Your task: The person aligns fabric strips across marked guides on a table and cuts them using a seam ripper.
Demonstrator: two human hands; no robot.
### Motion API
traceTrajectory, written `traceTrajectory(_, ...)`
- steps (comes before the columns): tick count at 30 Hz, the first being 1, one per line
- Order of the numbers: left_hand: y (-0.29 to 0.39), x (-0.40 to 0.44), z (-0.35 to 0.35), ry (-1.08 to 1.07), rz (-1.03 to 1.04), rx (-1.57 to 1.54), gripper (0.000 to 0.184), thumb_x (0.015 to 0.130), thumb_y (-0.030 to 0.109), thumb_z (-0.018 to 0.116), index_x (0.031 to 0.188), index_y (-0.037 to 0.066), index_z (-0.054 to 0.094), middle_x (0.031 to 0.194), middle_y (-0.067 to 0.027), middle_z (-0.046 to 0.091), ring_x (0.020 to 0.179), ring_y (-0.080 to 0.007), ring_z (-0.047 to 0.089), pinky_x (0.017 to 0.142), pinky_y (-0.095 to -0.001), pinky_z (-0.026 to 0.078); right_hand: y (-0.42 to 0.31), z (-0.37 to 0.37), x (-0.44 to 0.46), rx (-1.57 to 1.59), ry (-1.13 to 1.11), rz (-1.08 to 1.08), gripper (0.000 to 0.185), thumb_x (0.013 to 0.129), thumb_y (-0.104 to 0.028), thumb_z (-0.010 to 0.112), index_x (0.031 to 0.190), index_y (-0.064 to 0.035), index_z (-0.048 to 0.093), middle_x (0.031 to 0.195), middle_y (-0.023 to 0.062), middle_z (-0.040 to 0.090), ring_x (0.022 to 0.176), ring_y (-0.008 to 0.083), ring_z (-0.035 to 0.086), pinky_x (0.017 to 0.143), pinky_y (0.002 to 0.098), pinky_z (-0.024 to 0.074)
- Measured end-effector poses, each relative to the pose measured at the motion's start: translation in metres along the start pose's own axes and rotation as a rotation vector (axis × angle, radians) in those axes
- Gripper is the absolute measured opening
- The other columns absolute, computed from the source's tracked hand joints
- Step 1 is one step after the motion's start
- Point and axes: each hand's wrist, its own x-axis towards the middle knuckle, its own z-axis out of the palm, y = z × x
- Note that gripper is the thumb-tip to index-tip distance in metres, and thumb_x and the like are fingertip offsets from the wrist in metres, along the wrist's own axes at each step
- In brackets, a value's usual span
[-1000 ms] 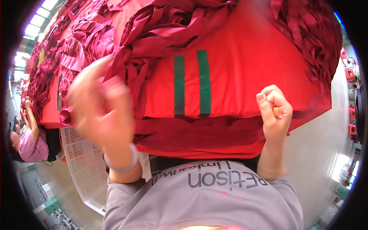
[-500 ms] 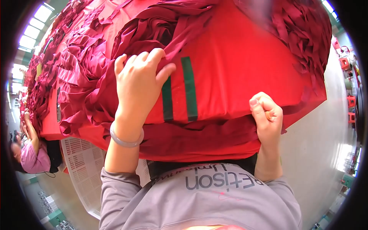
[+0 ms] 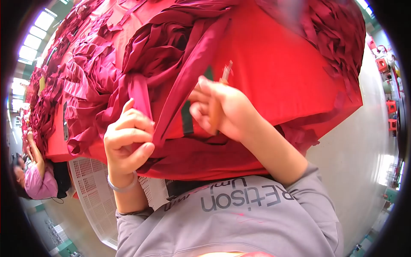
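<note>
My left hand (image 3: 128, 139) is closed on a maroon fabric strip (image 3: 184, 88) near the front edge of the red-covered table (image 3: 265, 73). The strip runs up and back to a loose heap of maroon strips (image 3: 167, 43). To its right, my right hand (image 3: 224, 107) is closed around a small tool with an orange-brown handle (image 3: 215, 113) and a thin metal tip (image 3: 227, 70); its exact kind is unclear. The tip points up, apart from the strip. Partly behind my right hand is a dark green stripe (image 3: 187, 118) on the table cover.
More maroon strips (image 3: 338, 47) are piled at the back right, and others hang along the front edge. A white perforated basket (image 3: 92, 192) stands below at the left. Beyond it, a co-worker in a pink top (image 3: 40, 182) reaches to the table.
My left hand has come down toward me, drawing a maroon strip from the heap. My right hand has moved left and up from the table's front edge, and its tool now shows.
</note>
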Motion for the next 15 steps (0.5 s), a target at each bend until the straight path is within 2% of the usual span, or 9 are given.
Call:
traceTrajectory(1, 0.000, -0.005, -0.002, -0.005, -0.035, -0.001, 0.010, 0.059, 0.007, 0.067, 0.064, 0.002, 0.059, 0.066, -0.0056, 0.058, 0.068, -0.0187, 0.057, 0.098, -0.0412, 0.035, -0.009, 0.010, 0.013, 0.111, 0.078, -0.021, 0.036, 0.096, -0.033, 0.048, 0.107, -0.0001, 0.056, 0.095, 0.0101, 0.064, 0.066, 0.0156, 0.052, 0.048, 0.0292, 0.0418)
traceTrajectory(4, -0.002, -0.017, -0.004, 0.122, -0.157, 0.072, 0.014, 0.068, 0.001, 0.066, 0.064, 0.001, 0.053, 0.062, -0.0032, 0.051, 0.060, -0.0146, 0.048, 0.086, -0.0339, 0.039, -0.041, -0.009, 0.028, 0.332, -0.358, -0.295, 0.037, 0.094, -0.041, 0.049, 0.110, -0.0093, 0.059, 0.101, 0.0064, 0.066, 0.074, 0.0132, 0.061, 0.052, 0.0269, 0.0417)
traceTrajectory(5, -0.005, -0.022, -0.003, 0.212, -0.235, 0.098, 0.016, 0.072, -0.001, 0.065, 0.065, 0.000, 0.051, 0.060, -0.0022, 0.047, 0.059, -0.0130, 0.045, 0.080, -0.0306, 0.041, -0.057, -0.014, 0.017, 0.259, -0.307, -0.459, 0.038, 0.093, -0.043, 0.050, 0.112, -0.0122, 0.062, 0.097, 0.0045, 0.068, 0.073, 0.0121, 0.061, 0.052, 0.0261, 0.0397)
traceTrajectory(6, -0.006, -0.024, -0.003, 0.230, -0.242, 0.135, 0.019, 0.075, -0.004, 0.065, 0.067, -0.001, 0.048, 0.059, -0.0008, 0.042, 0.056, -0.0103, 0.039, 0.062, -0.0247, 0.037, -0.069, -0.007, -0.003, 0.294, -0.153, -0.573, 0.035, 0.088, -0.042, 0.058, 0.100, -0.0091, 0.062, 0.076, -0.0003, 0.061, 0.061, 0.0124, 0.051, 0.053, 0.0274, 0.0373)
traceTrajectory(9, -0.009, -0.025, -0.003, 0.224, -0.337, 0.271, 0.024, 0.071, 0.000, 0.073, 0.068, -0.002, 0.049, 0.059, -0.0037, 0.041, 0.052, -0.0114, 0.039, 0.050, -0.0253, 0.033, -0.116, -0.080, -0.042, 0.203, -0.102, -0.762, 0.039, 0.089, -0.040, 0.057, 0.109, -0.0081, 0.064, 0.054, -0.0087, 0.029, 0.051, 0.0071, 0.027, 0.051, 0.0239, 0.0291)
traceTrajectory(11, -0.012, -0.022, 0.002, 0.242, -0.298, 0.352, 0.025, 0.069, 0.001, 0.074, 0.068, -0.002, 0.050, 0.059, -0.0055, 0.042, 0.052, -0.0137, 0.040, 0.050, -0.0263, 0.034, -0.138, -0.106, -0.079, 0.270, 0.189, -0.973, 0.037, 0.090, -0.034, 0.055, 0.115, -0.0071, 0.062, 0.079, -0.0016, 0.063, 0.063, 0.0136, 0.047, 0.065, 0.0320, 0.0425)
traceTrajectory(12, -0.014, -0.019, 0.005, 0.254, -0.254, 0.440, 0.026, 0.068, 0.002, 0.075, 0.068, -0.002, 0.050, 0.059, -0.0073, 0.042, 0.052, -0.0160, 0.042, 0.051, -0.0273, 0.035, -0.149, -0.127, -0.106, 0.314, 0.036, -0.975, 0.035, 0.092, -0.029, 0.054, 0.118, -0.0066, 0.061, 0.111, 0.0047, 0.066, 0.082, 0.0221, 0.056, 0.085, 0.0413, 0.0450)
traceTrajectory(13, -0.016, -0.018, 0.004, 0.250, -0.294, 0.454, 0.027, 0.065, 0.004, 0.077, 0.068, -0.001, 0.051, 0.061, -0.0103, 0.046, 0.054, -0.0220, 0.046, 0.053, -0.0303, 0.038, -0.167, -0.168, -0.133, 0.181, -0.220, -0.853, 0.034, 0.092, -0.026, 0.054, 0.120, -0.0067, 0.060, 0.121, 0.0047, 0.062, 0.092, 0.0273, 0.057, 0.095, 0.0465, 0.0415)
traceTrajectory(15, -0.018, -0.019, 0.006, 0.217, -0.292, 0.550, 0.026, 0.065, 0.005, 0.077, 0.068, -0.001, 0.052, 0.062, -0.0107, 0.048, 0.057, -0.0252, 0.048, 0.055, -0.0325, 0.039, -0.185, -0.210, -0.184, 0.145, -0.064, -0.878, 0.030, 0.095, -0.018, 0.051, 0.121, -0.0068, 0.057, 0.123, 0.0037, 0.062, 0.092, 0.0275, 0.056, 0.093, 0.0446, 0.0436)
